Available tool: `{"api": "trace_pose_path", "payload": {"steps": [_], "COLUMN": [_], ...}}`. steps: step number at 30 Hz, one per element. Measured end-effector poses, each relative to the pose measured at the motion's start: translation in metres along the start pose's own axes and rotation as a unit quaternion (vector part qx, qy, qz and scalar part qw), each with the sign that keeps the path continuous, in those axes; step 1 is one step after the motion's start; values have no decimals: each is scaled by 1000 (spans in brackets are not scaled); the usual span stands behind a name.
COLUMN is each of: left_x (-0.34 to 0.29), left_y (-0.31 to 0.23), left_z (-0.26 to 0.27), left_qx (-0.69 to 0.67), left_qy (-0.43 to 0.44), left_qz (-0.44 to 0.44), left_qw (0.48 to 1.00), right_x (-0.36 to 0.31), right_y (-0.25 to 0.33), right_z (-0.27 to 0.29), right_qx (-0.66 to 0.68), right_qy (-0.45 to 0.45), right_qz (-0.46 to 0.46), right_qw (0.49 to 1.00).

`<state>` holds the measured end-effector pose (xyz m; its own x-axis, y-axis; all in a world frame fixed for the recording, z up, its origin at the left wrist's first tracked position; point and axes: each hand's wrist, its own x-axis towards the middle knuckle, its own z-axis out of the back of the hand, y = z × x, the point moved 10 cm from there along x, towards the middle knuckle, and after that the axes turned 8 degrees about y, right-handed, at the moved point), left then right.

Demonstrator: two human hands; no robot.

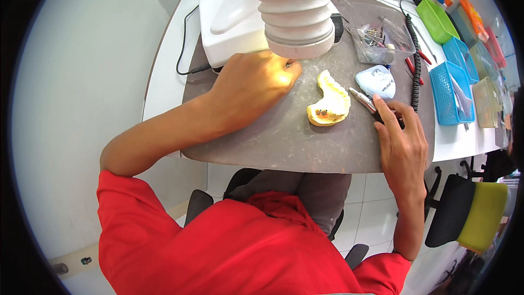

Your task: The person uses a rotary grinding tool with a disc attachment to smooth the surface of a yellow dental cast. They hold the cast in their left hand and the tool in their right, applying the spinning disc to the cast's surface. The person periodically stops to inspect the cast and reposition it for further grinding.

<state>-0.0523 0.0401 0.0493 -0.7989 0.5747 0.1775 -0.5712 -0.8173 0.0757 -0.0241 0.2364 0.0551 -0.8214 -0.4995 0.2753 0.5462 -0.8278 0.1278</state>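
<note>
My left hand (255, 83) is closed, knuckles up, against the front of a white boxy unit (229, 8), in bright light. Its fingertips are hidden, so what they hold, if anything, does not show. On the grey mat (262, 142), my right hand (403, 134) curls its thumb and fingers around a slim metal rotary handpiece (362, 99), whose tip points away to the left. Between my hands lies a yellowish plaster dental model (332, 104), curved, with small dark reddish spots near its front end. A pale blue rounded piece with handwriting (376, 81) rests just beyond the handpiece.
A ribbed white hose (295, 11) hangs over the mat's far side. A clear plastic box of small tools (379, 38) stands at the back right, beside a black coiled cord (416, 71). Blue baskets (450, 93) and a green basket (438, 20) line the right.
</note>
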Motion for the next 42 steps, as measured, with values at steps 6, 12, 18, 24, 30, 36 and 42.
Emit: {"api": "trace_pose_path", "payload": {"steps": [6,12,18,24,30,36,42], "left_x": [-8,-18,-24,-21,-7,-2,-2], "left_y": [1,4,1,-4,-7,-15,-17], "left_z": [5,14,24,35,22,11,12], "left_qx": [-50,-178,-205,-255,-455,-459,-445], "left_qy": [-44,-142,-192,-185,-111,-70,-80], "left_qz": [-23,-17,-49,-59,-5,-7,-15], "left_qw": [998,974,958,947,883,886,892], "right_x": [-2,-6,-7,7,17,17,16], "right_y": [2,16,30,30,36,41,41], "right_z": [5,17,12,-7,-15,-16,-15], "right_qx": [-3,-41,66,171,218,177,177], "right_qy": [-45,-100,-105,-32,-33,-61,-69], "right_qz": [0,48,60,9,2,31,36], "right_qw": [999,993,990,985,975,982,981]}}
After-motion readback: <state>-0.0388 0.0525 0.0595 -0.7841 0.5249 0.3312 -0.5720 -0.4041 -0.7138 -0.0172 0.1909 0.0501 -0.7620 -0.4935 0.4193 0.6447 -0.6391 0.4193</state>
